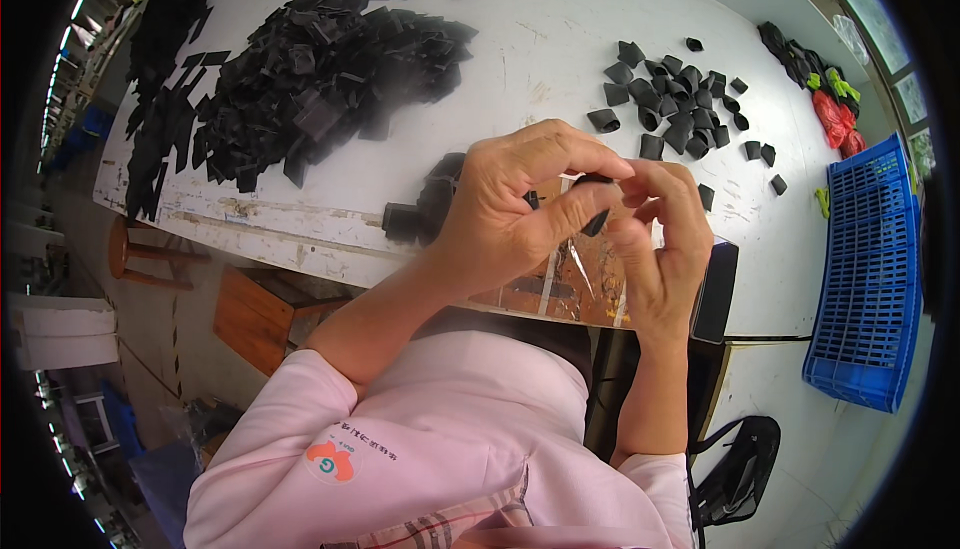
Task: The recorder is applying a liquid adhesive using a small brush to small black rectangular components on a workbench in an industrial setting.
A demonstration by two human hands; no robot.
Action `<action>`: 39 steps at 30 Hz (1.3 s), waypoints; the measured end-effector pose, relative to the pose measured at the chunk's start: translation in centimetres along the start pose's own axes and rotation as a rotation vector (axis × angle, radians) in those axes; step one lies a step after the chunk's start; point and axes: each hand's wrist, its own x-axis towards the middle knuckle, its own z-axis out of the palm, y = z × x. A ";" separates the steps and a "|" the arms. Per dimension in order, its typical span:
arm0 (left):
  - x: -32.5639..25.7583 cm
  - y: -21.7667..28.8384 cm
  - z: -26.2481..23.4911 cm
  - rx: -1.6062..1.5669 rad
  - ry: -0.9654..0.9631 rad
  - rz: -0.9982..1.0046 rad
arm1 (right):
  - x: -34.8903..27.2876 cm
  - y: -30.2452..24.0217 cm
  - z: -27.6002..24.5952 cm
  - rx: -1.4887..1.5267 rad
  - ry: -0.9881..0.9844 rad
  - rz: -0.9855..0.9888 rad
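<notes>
The left hand (pixel 520 199) pinches a small black piece (pixel 597 221) between thumb and fingers; the right hand (pixel 665 249) curls beside it, grip unclear. Right of both hands, a blue basket (pixel 866 274) shows its slats, contents indistinct.

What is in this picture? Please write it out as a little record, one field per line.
Left hand: thumb and fingers pinching a small black piece
Right hand: fingertips close to the left's, near that piece; its own grip is unclear
Surface: white table, worn along the near edge
Table's left: large heap of flat black pieces
Table's right: loose group of curled black pieces
Far right: blue slatted crate
</notes>
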 end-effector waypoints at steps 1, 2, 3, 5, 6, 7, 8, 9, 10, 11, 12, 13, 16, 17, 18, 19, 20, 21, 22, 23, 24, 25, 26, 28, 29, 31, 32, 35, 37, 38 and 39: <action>0.0 0.1 0.0 -0.017 -0.008 -0.054 | 0.0 -0.3 0.3 -0.024 -0.023 -0.051; -0.1 -0.4 0.3 -0.057 0.071 -0.028 | 0.1 -0.4 0.6 -0.063 -0.023 -0.079; -0.2 -0.5 0.3 -0.058 0.066 -0.027 | 0.2 -0.5 0.8 -0.101 -0.023 -0.108; -0.4 -0.6 0.2 -0.467 0.298 -0.159 | 0.3 -0.9 1.3 -0.144 0.012 -0.110; -0.4 -0.5 0.2 -0.573 0.354 -0.194 | 0.3 -1.0 1.5 -0.186 0.042 -0.114; -0.5 -0.6 0.3 -0.570 0.355 -0.197 | 0.4 -1.1 1.4 -0.182 0.042 -0.111; -0.6 -0.6 0.6 -0.573 0.393 -0.229 | 0.6 -1.2 1.3 -0.244 0.056 -0.159; -0.8 -0.6 0.6 -0.575 0.432 -0.261 | 0.8 -1.2 1.2 -0.305 0.070 -0.207; -1.0 -0.8 0.5 -0.576 0.428 -0.270 | 0.8 -0.8 1.1 -0.302 0.066 -0.209; -1.3 -0.9 0.5 -0.578 0.425 -0.272 | 0.7 -0.3 0.9 -0.291 0.020 -0.215; -1.6 -1.0 0.5 -0.539 0.382 -0.292 | 0.5 0.0 0.8 -0.281 -0.026 -0.223; -1.9 -1.0 0.5 -0.499 0.339 -0.311 | 0.2 0.2 1.0 -0.284 -0.024 -0.222; -1.8 -1.0 0.6 -0.440 0.328 -0.246 | -0.2 0.6 1.1 -0.198 0.029 -0.234; -1.6 -1.0 0.5 -0.421 0.326 -0.222 | -0.2 0.6 1.1 -0.203 0.010 -0.200; -1.3 -1.0 0.5 -0.421 0.326 -0.222 | -0.2 0.6 1.0 -0.208 -0.010 -0.166; -0.9 -0.9 0.5 -0.306 0.286 -0.205 | 0.0 0.4 0.9 -0.208 -0.010 -0.167; -0.7 -0.8 0.4 -0.188 0.249 -0.190 | 0.2 -0.1 0.6 -0.220 -0.016 -0.131; -0.6 -0.7 0.0 -0.185 0.253 -0.191 | 0.4 -0.4 0.4 -0.231 -0.022 -0.095; -0.7 -0.6 -0.7 -0.127 0.132 -0.237 | 0.5 -0.5 0.4 -0.240 -0.002 -0.091; -0.7 -0.5 -1.0 -0.072 0.008 -0.280 | 0.6 -0.7 0.2 -0.241 -0.004 -0.092; -0.6 -0.6 -0.9 -0.032 0.042 -0.222 | 0.7 -0.8 -0.1 -0.228 -0.016 -0.109; -0.6 -0.5 -0.7 -0.033 0.043 -0.222 | 0.7 -0.8 -0.2 -0.215 -0.029 -0.126; -0.8 -0.4 -0.8 -0.051 0.067 -0.249 | 0.8 -0.9 -0.1 -0.218 -0.030 -0.124; -0.9 -0.4 -0.8 -0.074 0.090 -0.277 | 0.9 -0.9 0.4 -0.257 -0.033 -0.150; -0.8 -0.2 -0.5 -0.067 0.094 -0.272 | 0.8 -0.5 0.4 -0.254 -0.033 -0.149; -0.7 -0.1 -0.4 -0.060 0.100 -0.269 | 0.3 0.7 0.6 -0.142 -0.020 -0.102; -0.4 -0.2 -0.4 0.066 0.053 -0.160 | 0.3 0.9 0.8 -0.143 -0.021 -0.102; 0.1 -0.3 -0.2 0.187 0.045 -0.033 | 0.2 0.7 0.9 -0.146 0.011 -0.143; 0.0 -0.5 -0.3 0.176 0.071 0.035 | 0.5 -0.1 0.5 -0.099 -0.079 -0.029; -0.1 -0.5 -0.3 0.173 0.073 0.029 | 0.5 -0.3 0.5 -0.099 -0.084 -0.025; -0.1 -0.5 -0.3 0.185 0.082 0.040 | 0.6 -0.6 0.6 -0.118 -0.085 -0.067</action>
